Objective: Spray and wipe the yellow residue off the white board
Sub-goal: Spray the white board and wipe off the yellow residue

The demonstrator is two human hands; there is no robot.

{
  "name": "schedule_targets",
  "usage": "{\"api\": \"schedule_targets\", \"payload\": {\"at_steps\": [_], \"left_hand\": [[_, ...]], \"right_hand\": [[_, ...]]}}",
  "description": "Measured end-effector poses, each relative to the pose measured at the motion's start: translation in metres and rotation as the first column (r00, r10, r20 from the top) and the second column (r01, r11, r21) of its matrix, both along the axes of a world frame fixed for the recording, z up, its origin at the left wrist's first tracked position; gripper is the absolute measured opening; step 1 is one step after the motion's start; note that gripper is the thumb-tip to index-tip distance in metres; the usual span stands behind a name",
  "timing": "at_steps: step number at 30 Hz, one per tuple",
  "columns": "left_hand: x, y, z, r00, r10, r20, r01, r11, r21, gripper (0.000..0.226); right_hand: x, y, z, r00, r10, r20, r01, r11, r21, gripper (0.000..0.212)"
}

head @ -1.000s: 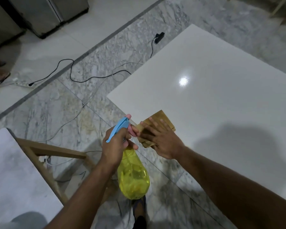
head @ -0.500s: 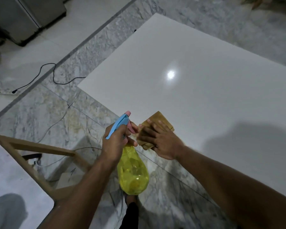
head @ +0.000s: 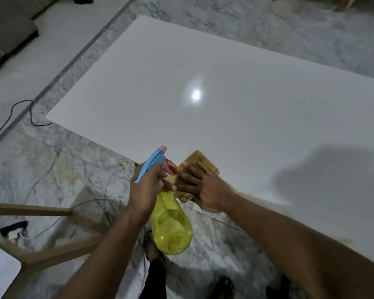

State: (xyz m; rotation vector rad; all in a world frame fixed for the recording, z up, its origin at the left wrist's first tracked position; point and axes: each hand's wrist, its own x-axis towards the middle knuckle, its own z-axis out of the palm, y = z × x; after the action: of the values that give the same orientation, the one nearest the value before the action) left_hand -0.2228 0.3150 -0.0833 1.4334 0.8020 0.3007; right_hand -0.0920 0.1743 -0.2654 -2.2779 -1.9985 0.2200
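A large glossy white board (head: 203,83) lies flat on the marble floor. Faint yellow residue (head: 268,203) smears its near edge to the right of my hands. My left hand (head: 146,186) grips a spray bottle (head: 171,229) with a yellow body, a blue head and a pink nozzle that points at the board. My right hand (head: 205,188) lies flat, fingers spread, on a folded brownish-yellow cloth (head: 198,159) at the board's near edge.
A wooden frame (head: 41,212) stands at the lower left beside a pale slab (head: 0,270). Cables (head: 30,117) run over the floor to the left. Feet in sandals (head: 225,285) show at the bottom. A grey cabinet (head: 7,29) stands far left.
The view has swung left and forward, so more of the board shows. Both hands keep their hold on bottle and cloth at the board's near edge.
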Motion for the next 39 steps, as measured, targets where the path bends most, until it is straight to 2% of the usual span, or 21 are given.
{"api": "schedule_targets", "payload": {"at_steps": [9,14,20,26,39], "left_hand": [[0.024,-0.083,-0.005,0.997,-0.08,0.019,0.08,0.997,0.019,0.022],[0.031,-0.125,-0.007,0.979,-0.203,0.014,0.202,0.979,0.037,0.024],[0.039,-0.174,-0.003,0.96,-0.278,0.02,0.277,0.96,0.049,0.023],[0.046,-0.22,-0.001,0.937,-0.348,0.033,0.347,0.937,0.029,0.024],[0.069,-0.319,0.009,0.855,-0.519,0.014,0.518,0.855,0.039,0.023]], "right_hand": [[-0.003,-0.113,0.003,0.995,-0.103,0.005,0.103,0.992,-0.067,0.057],[-0.004,-0.18,0.006,0.988,-0.149,0.036,0.152,0.982,-0.113,0.065],[-0.011,-0.257,0.011,0.974,-0.222,0.042,0.226,0.967,-0.119,0.069],[-0.019,-0.334,0.018,0.952,-0.284,0.114,0.299,0.943,-0.145,0.079],[-0.021,-0.487,0.033,0.928,-0.367,0.067,0.372,0.901,-0.224,0.071]]}}
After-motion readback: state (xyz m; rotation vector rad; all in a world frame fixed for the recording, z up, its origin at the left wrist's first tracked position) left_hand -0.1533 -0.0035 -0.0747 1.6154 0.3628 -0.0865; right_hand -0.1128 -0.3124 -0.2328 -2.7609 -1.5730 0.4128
